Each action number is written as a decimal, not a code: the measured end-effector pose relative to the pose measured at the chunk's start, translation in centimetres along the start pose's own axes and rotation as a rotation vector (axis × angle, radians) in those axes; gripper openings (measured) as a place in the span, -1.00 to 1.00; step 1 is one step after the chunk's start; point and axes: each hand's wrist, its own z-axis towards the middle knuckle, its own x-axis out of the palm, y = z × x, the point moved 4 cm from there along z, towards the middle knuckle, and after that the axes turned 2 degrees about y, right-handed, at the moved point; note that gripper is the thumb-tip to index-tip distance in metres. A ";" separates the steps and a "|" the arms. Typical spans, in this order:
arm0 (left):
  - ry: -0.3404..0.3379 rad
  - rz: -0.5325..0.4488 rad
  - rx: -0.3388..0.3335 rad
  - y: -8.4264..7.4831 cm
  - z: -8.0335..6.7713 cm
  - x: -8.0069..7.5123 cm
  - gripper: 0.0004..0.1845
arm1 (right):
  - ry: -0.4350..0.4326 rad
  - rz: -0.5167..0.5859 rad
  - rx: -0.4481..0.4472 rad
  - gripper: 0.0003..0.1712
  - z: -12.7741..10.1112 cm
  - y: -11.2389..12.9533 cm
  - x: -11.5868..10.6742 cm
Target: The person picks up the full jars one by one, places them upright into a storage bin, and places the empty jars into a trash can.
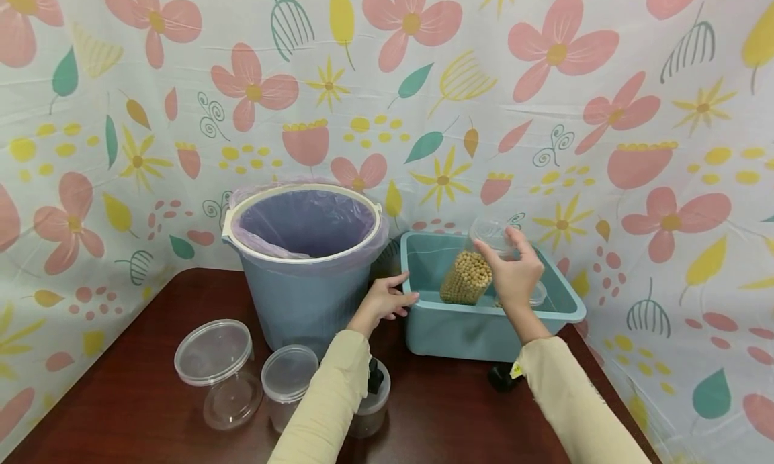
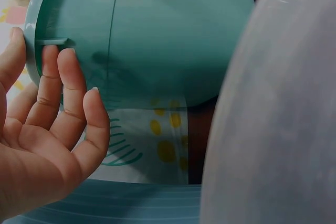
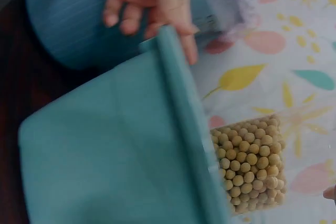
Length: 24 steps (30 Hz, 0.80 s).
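Room: dark red-brown table (image 1: 447, 410), white floral-print fabric backdrop (image 1: 375, 91) | Left hand (image 1: 385, 299): pinching the rim of a blue-green plastic tub (image 1: 456, 331) | Right hand (image 1: 515, 270): grasping a tilted clear plastic jar (image 1: 474, 262) of tan beads (image 1: 467, 279) at the tub's opening | Part-hidden: clear round container (image 1: 367, 421) behind beige left sleeve (image 1: 329, 397); jar's mouth unclear

Bright head view, dimmer wrist views

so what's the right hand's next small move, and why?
I'd probably raise the clear jar of dried beans slightly before any sideways shift: the right hand grips it near the top, and its base looks close to the near rim of the blue bin, which could snag it.
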 end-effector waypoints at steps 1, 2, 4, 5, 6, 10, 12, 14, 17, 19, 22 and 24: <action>0.000 -0.002 -0.001 0.0 0.0 0.0 -0.35 | 0.014 -0.007 -0.001 -0.38 -0.3 -0.4 0.1; 0.000 -0.001 -0.002 0.0 -0.1 0.0 -0.36 | 0.027 -0.011 0.000 -0.37 -0.6 -0.8 0.3; 0.000 -0.004 -0.004 0.0 -0.2 0.1 -0.36 | 0.057 -0.012 0.001 -0.36 -1.2 -1.4 0.5; -0.001 -0.005 -0.003 0.0 -0.2 0.1 -0.37 | 0.070 -0.014 0.002 -0.36 -1.4 -1.7 0.6; 0.000 -0.006 -0.003 -0.1 -0.2 0.1 -0.37 | 0.082 -0.020 0.002 -0.37 -1.7 -1.8 0.7; 0.000 -0.005 -0.001 -0.1 -0.3 0.1 -0.37 | 0.119 -0.023 -0.010 -0.37 -2.3 -2.2 1.0; 0.001 -0.004 -0.002 -0.1 -0.3 0.1 -0.36 | 0.134 -0.033 -0.021 -0.38 -2.5 -2.5 1.1; 0.001 0.000 -0.004 -0.2 -0.3 0.1 -0.36 | 0.155 -0.042 -0.033 -0.39 -2.8 -2.8 1.2; -0.001 0.002 -0.005 -0.2 -0.3 0.0 -0.37 | 0.188 -0.080 -0.060 -0.39 -3.1 -3.3 1.4; -0.003 0.004 -0.005 -0.3 -0.2 0.0 -0.37 | 0.208 -0.110 -0.067 -0.39 -3.2 -3.6 1.4; -0.004 0.003 -0.010 -0.2 -0.2 0.0 -0.37 | 0.242 -0.166 -0.056 -0.40 -3.3 -4.1 1.5; -0.005 0.006 -0.016 -0.2 -0.2 0.0 -0.37 | 0.280 -0.202 -0.029 -0.39 -3.4 -4.4 1.5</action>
